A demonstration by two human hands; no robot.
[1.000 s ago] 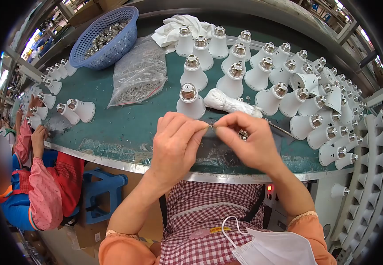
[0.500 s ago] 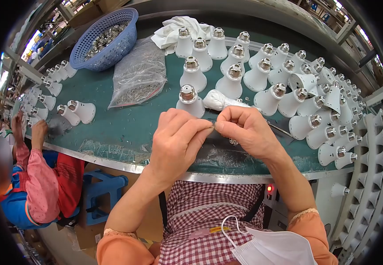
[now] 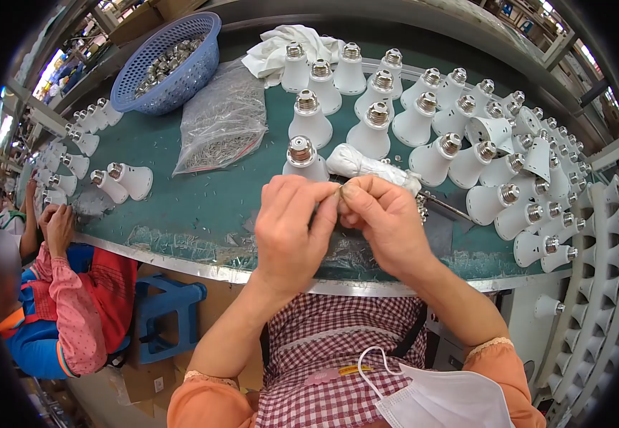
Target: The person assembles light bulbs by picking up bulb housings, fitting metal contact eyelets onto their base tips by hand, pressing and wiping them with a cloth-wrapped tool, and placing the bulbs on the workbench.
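Observation:
My left hand [image 3: 291, 225] is closed in a pinch above the table's front part. Meeting it fingertip to fingertip, my right hand [image 3: 388, 225] is also pinched. Whatever lies between the fingertips is too small to make out. Just behind my left fingers stands a white bulb housing [image 3: 304, 162] with a metal screw cap. A hammer-like tool with a white-wrapped head [image 3: 366, 164] and a metal rod [image 3: 448, 205] lies behind my right hand. Small shiny metal pieces [image 3: 422, 207] show beside that hand, partly hidden by it.
Many white bulb housings [image 3: 434, 160] crowd the right side of the green table [image 3: 174, 214]. Behind on the left are a plastic bag of thin metal pins [image 3: 224, 121], a blue basket [image 3: 188, 84] of metal caps and a white cloth [image 3: 284, 51]. A co-worker [image 3: 74, 299] sits at left.
My hands have drawn closer, the right one moving slightly left and its fingers curling more. At left, the co-worker's hands have come together at the table edge.

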